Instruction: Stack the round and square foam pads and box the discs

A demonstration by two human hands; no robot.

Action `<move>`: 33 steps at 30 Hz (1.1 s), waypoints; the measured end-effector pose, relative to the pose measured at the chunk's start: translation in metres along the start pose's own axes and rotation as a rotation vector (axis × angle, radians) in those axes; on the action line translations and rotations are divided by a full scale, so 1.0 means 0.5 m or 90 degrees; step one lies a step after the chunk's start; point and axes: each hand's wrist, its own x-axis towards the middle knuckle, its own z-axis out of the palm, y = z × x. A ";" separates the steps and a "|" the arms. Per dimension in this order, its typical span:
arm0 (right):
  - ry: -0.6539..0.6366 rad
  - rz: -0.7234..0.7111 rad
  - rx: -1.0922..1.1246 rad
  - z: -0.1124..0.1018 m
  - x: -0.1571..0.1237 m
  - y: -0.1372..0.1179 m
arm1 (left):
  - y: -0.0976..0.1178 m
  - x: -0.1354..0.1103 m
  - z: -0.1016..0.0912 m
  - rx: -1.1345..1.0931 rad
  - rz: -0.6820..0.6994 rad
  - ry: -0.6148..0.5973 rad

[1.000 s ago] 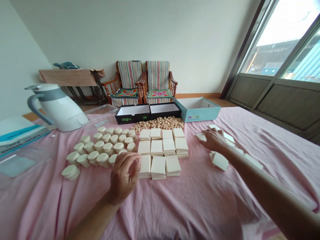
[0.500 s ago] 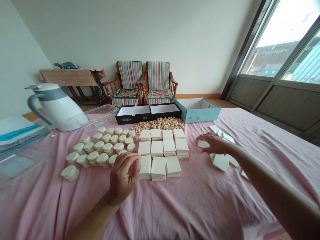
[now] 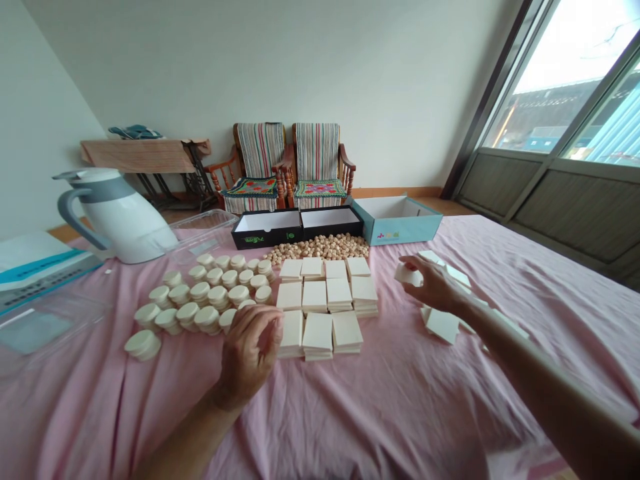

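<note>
My right hand (image 3: pixel 434 283) is closed on a cream square tile (image 3: pixel 406 274), lifted a little off the pink cloth (image 3: pixel 390 413). Loose square tiles (image 3: pixel 442 325) lie scattered under and around that hand. My left hand (image 3: pixel 249 355) rests on the cloth with its fingers curled, touching the front left stack of the square tile stacks (image 3: pixel 325 303). Whether it holds anything I cannot make out. Round cream discs (image 3: pixel 205 300) sit in rows to the left of the stacks.
A heap of small wooden beads (image 3: pixel 320 247) lies behind the stacks. Two black open boxes (image 3: pixel 295 225) and a teal open box (image 3: pixel 400 220) stand further back. A white jug (image 3: pixel 117 213) and clear plastic lids (image 3: pixel 45 320) are at the left.
My right hand closed on a loose tile and lifted it off the cloth, moving slightly towards the stacks. My left hand stayed where it was.
</note>
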 end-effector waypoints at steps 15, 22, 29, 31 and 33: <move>0.005 -0.057 0.019 0.033 -0.109 -0.309 | -0.003 -0.004 0.001 0.000 -0.010 -0.017; 0.024 -0.022 -0.005 0.023 -0.099 -0.297 | -0.004 -0.004 0.000 -0.007 -0.009 -0.019; -0.023 0.030 -0.122 -0.024 -0.038 -0.101 | 0.000 -0.002 0.000 -0.007 0.000 -0.015; -0.112 0.046 -0.189 -0.022 -0.015 -0.034 | -0.001 -0.001 0.000 -0.003 -0.002 -0.017; -0.179 0.068 -0.220 -0.014 0.001 0.017 | -0.003 -0.001 0.001 -0.001 0.000 -0.017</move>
